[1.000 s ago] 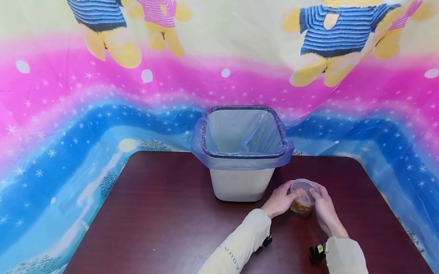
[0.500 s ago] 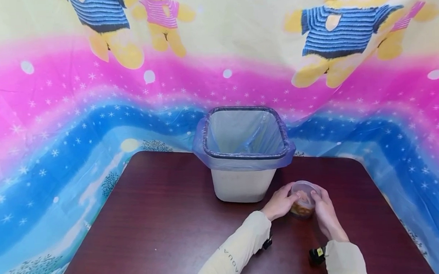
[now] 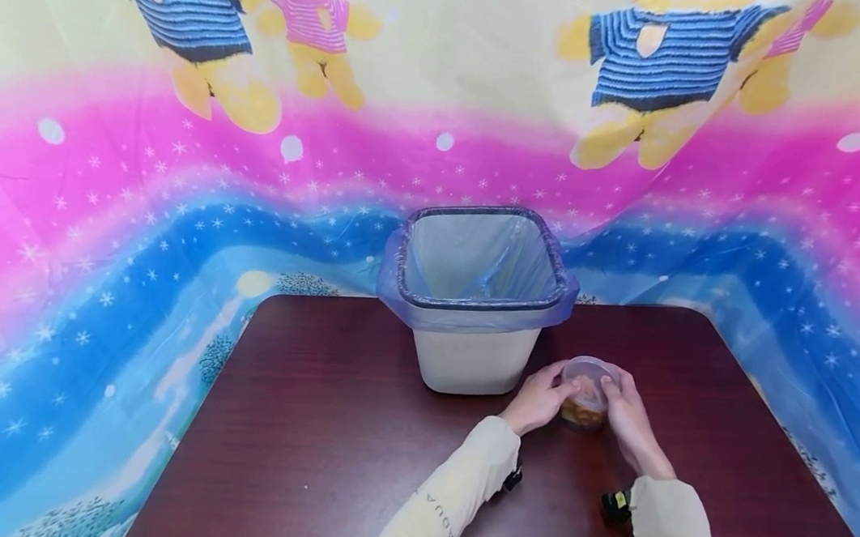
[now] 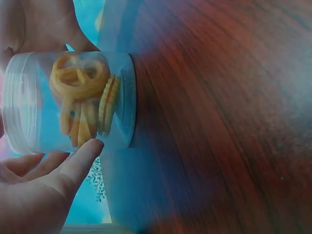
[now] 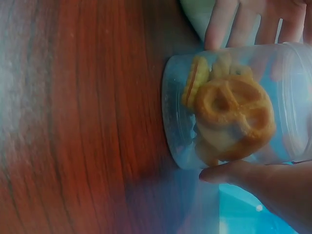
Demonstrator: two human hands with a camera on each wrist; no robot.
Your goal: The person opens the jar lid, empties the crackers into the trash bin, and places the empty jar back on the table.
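Observation:
A clear round plastic jar [image 3: 582,415] is held between both hands at the right of the table, beside the bin. Inside it, a pretzel-shaped snack [image 5: 236,117] and a ridged sandwich cracker [image 4: 108,105] show through the wall, with other snack pieces behind. My left hand [image 3: 537,399] grips the jar's left side, its thumb near the top rim. On the opposite side my right hand [image 3: 631,416] holds the jar, thumb also by the rim. The jar looks upright, its base at or just over the tabletop; contact cannot be told.
A pale bin [image 3: 471,359] lined with a bluish plastic bag [image 3: 480,318] stands at the back middle of the dark red-brown table [image 3: 320,404]. Behind hangs a patterned cloth [image 3: 393,124] with bears, draped around the table's back and sides.
Both hands and the jar have shifted slightly left and toward me. The grip on the jar stays much the same, and the bin has not moved.

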